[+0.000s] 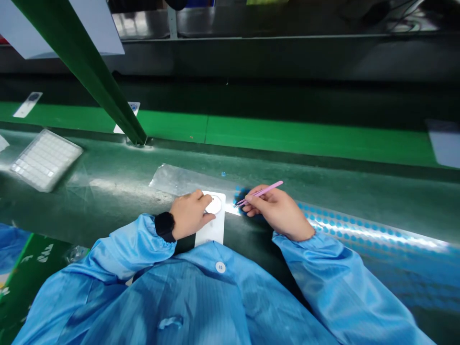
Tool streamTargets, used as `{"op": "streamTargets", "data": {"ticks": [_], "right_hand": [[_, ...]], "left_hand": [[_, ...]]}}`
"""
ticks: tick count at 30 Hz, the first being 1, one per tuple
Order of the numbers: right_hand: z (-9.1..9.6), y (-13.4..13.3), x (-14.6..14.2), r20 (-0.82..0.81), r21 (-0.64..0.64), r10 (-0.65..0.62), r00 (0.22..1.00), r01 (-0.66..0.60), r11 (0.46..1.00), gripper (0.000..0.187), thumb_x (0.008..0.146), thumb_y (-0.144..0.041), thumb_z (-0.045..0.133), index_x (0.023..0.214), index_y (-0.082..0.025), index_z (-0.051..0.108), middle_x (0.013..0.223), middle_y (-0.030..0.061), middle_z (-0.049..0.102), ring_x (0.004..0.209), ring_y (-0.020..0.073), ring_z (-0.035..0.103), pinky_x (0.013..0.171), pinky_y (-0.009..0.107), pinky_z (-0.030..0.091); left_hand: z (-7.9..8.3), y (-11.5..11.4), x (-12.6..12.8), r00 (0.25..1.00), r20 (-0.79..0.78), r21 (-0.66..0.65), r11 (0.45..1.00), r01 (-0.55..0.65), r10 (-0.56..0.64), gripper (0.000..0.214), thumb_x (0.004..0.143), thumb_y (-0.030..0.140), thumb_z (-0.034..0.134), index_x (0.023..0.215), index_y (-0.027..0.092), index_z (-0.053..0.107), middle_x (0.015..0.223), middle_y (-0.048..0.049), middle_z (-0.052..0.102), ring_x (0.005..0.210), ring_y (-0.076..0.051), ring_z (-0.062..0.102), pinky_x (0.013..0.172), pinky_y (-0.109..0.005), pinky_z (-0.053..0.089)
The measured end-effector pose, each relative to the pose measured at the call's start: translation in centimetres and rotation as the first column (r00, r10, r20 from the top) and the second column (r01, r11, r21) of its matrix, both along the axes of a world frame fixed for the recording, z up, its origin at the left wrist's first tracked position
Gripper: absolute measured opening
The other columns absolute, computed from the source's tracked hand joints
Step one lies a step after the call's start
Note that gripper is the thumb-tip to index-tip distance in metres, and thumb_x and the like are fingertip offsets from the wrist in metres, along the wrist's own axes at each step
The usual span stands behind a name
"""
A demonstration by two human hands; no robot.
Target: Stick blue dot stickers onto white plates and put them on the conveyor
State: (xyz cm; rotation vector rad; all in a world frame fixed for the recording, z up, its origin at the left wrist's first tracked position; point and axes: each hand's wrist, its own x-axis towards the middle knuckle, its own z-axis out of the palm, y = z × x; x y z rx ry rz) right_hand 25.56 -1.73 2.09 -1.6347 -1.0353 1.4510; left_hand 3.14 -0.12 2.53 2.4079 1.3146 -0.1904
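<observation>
My left hand [189, 214] rests on a white rectangular card [212, 230] with a round clear window [214, 205]; its fingers are curled and pinch the card near that window. A black watch sits on that wrist. My right hand [277, 211] is closed on pink tweezers [259, 193], whose tips point left toward the card's right edge. Under the right hand lies a shiny strip of small blue round stickers [345, 225]. Both arms wear light blue sleeves.
A clear film sheet [179, 181] lies behind the card. A white gridded tray [45, 159] sits at the left. A green slanted post [93, 72] rises at upper left. White cards [28, 104] lie on the green belt [287, 134] beyond.
</observation>
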Motion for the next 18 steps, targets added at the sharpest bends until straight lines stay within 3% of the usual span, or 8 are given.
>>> {"op": "streamTargets", "data": {"ticks": [10,18], "right_hand": [[-0.2,0.4,0.1,0.014,-0.057,0.008,1.0,-0.008,0.998,0.044,0.058,-0.055,0.081,0.066,-0.016,0.063,0.056,0.0046,0.065,0.047,0.0133,0.06,0.046,0.025,0.051],[0.4,0.4,0.4,-0.1,-0.075,-0.035,0.994,0.027,0.997,0.052,0.047,-0.062,0.084,0.062,-0.017,0.062,0.052,0.0034,0.064,0.046,0.0129,0.059,0.045,0.023,0.049]], "left_hand": [[-1.6,-0.2,-0.4,0.979,0.179,0.137,0.988,0.075,-0.099,0.036,0.083,0.046,0.067,0.109,0.021,0.065,0.124,-0.0092,0.058,0.106,-0.027,0.051,0.088,-0.043,0.043],[-2.1,-0.5,-0.3,0.974,0.205,0.144,0.987,0.072,-0.1,0.038,0.083,0.049,0.066,0.107,0.02,0.066,0.124,-0.0093,0.059,0.108,-0.028,0.047,0.09,-0.044,0.042]]}}
